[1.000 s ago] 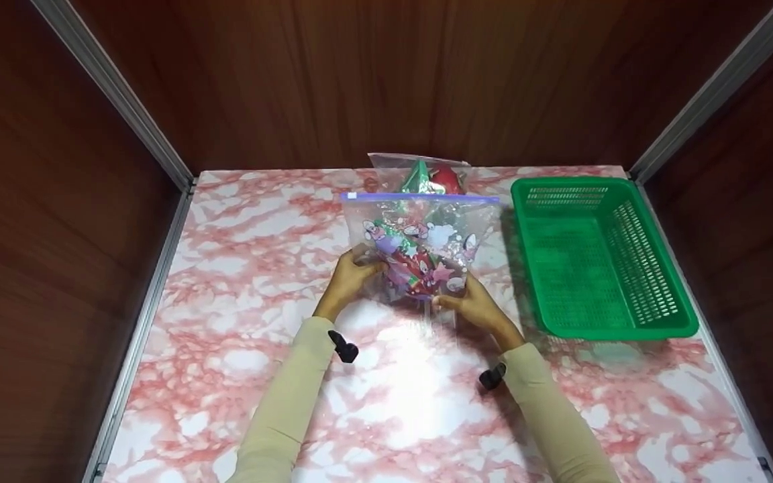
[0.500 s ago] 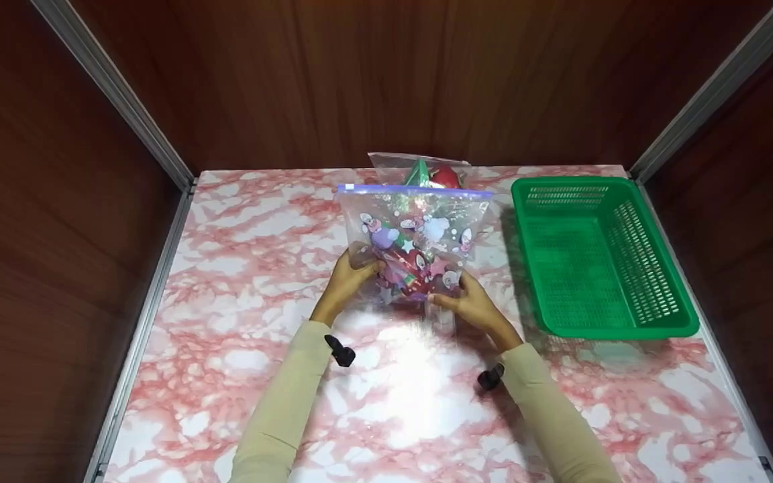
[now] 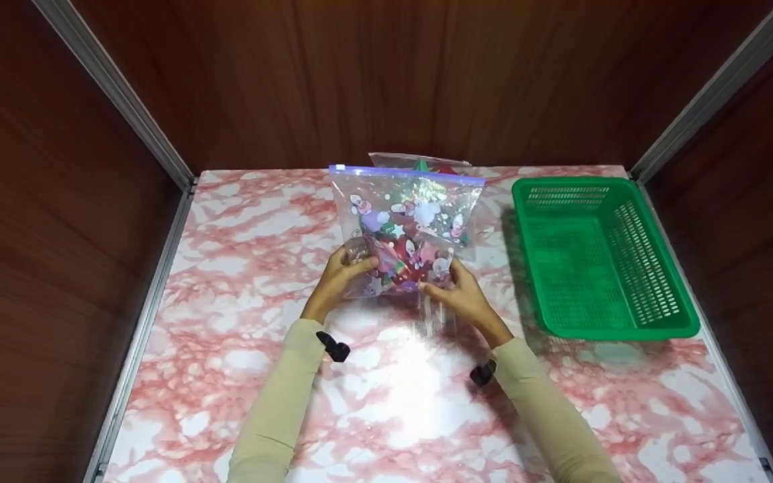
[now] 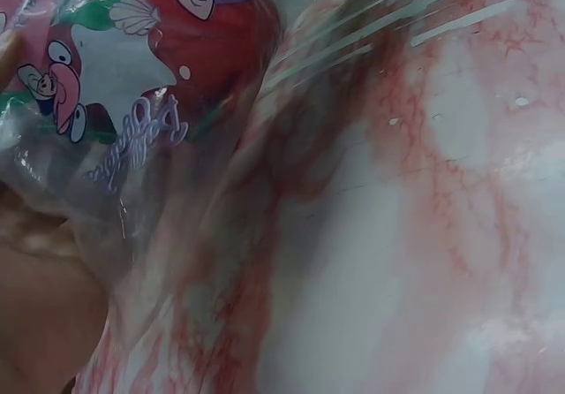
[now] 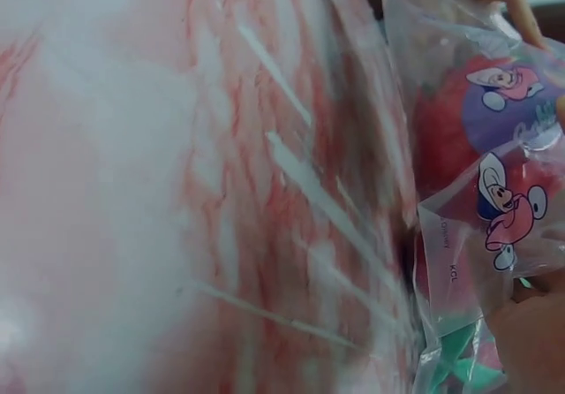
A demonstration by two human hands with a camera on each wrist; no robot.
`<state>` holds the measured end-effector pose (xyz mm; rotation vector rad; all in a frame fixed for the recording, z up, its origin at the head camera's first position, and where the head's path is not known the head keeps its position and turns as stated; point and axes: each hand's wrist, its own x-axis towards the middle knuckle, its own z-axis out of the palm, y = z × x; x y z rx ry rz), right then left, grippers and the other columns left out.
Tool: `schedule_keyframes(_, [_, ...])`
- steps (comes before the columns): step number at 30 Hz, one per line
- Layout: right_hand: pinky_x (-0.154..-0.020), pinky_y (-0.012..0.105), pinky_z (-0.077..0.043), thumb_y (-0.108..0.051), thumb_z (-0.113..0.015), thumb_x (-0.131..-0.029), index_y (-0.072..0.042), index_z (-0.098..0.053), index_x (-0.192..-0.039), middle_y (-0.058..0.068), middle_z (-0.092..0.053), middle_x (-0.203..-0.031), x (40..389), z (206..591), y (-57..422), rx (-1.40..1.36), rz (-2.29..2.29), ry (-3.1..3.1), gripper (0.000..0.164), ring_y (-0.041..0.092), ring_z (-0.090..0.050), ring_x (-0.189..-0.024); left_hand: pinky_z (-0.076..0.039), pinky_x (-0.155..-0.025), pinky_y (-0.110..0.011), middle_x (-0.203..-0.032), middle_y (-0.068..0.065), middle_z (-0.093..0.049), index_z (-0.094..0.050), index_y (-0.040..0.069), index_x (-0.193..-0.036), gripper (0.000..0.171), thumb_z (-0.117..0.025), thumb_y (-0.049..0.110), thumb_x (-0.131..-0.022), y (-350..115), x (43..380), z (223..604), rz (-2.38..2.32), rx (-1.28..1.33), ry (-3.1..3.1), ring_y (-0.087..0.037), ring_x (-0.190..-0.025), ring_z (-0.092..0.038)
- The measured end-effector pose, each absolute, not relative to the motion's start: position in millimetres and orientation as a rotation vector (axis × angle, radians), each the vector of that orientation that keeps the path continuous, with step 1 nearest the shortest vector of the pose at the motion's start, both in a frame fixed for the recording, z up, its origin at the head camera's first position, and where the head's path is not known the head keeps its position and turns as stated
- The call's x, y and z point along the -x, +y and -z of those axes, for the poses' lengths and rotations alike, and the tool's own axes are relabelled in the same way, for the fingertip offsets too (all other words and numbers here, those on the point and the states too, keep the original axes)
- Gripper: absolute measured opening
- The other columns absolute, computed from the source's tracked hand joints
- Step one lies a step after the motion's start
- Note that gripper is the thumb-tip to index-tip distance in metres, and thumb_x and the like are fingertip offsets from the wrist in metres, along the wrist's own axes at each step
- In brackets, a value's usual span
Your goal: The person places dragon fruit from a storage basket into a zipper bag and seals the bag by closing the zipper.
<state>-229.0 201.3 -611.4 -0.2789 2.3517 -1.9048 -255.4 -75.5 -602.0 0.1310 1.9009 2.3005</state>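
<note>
Between both hands stands a clear zip bag printed with cartoon figures, stars and clouds, a purple slider strip along its top. Red and green items show through its plastic. My left hand grips its lower left side, thumb in front. At the lower right, my right hand holds it with the thumb on the front face. The left wrist view shows the printed plastic bunched beside the left hand. In the right wrist view the bag covers something red, the right hand against its edge.
Behind the held bag, a second clear bag with green and red contents stands near the back wall, mostly hidden. A green perforated basket sits at the right. Wood-look panels enclose the marbled red-and-white table.
Both hands have shifted slightly left and away from the body with the bag. Its top edge now stands higher in view and covers more of the bag behind.
</note>
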Motion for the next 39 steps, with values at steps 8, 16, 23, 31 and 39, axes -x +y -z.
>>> schedule_keyframes(8, [-0.134,0.053,-0.027,-0.022,-0.083,-0.093,-0.004,-0.039,-0.162,0.021,-0.038,-0.169,238.3,601.3,188.0,0.313,1.892,2.332,0.084,0.041,-0.03,-0.16,-0.055,-0.11,-0.031,-0.145,-0.021,-0.064,-0.052,0.002,-0.151,0.072,-0.081,-0.003,-0.085,-87.2,262.0,596.8,-2.225,-0.085,1.993,-0.026,-0.126,-0.066])
schedule_keyframes(16, [-0.134,0.053,-0.023,-0.027,-0.087,-0.09,0.005,-0.014,-0.168,0.029,-0.015,-0.175,250.8,588.6,173.0,0.269,1.813,2.31,0.111,0.045,-0.017,-0.163,-0.052,-0.117,-0.04,-0.146,-0.022,-0.063,-0.055,0.002,-0.15,0.067,-0.083,0.004,-0.09,-100.1,268.7,591.8,-2.232,0.019,2.168,-0.032,-0.133,-0.062])
schedule_keyframes(23, [-0.134,0.053,-0.026,-0.038,-0.089,-0.089,0.004,-0.016,-0.168,0.029,-0.019,-0.174,260.4,583.6,153.8,0.26,1.765,2.377,0.115,0.044,-0.022,-0.162,-0.052,-0.116,-0.04,-0.144,-0.022,-0.065,-0.058,-0.001,-0.147,0.067,-0.087,0.017,-0.089,-117.1,271.5,585.5,-2.242,0.182,2.19,-0.031,-0.131,-0.063])
schedule_keyframes(31, [-0.128,0.054,-0.038,-0.033,-0.085,-0.093,0.001,-0.025,-0.167,0.027,-0.028,-0.172,271.5,578.6,132.8,0.306,1.805,2.372,0.101,0.044,-0.03,-0.16,-0.054,-0.112,-0.038,-0.136,-0.021,-0.067,-0.061,-0.003,-0.141,0.061,-0.086,0.02,-0.091,-132.1,277.0,581.7,-2.244,0.213,2.265,-0.028,-0.123,-0.065])
schedule_keyframes(39, [-0.107,0.048,-0.059,-0.022,-0.08,-0.098,0.005,-0.034,-0.161,0.03,-0.041,-0.165,282.9,578.9,117.7,0.392,1.843,2.338,0.082,0.042,-0.059,-0.139,-0.058,-0.093,-0.028,-0.113,-0.008,-0.073,-0.068,-0.001,-0.13,0.052,-0.088,0.027,-0.091,-145.2,281.7,583.8,-2.254,0.255,2.298,-0.015,-0.101,-0.066])
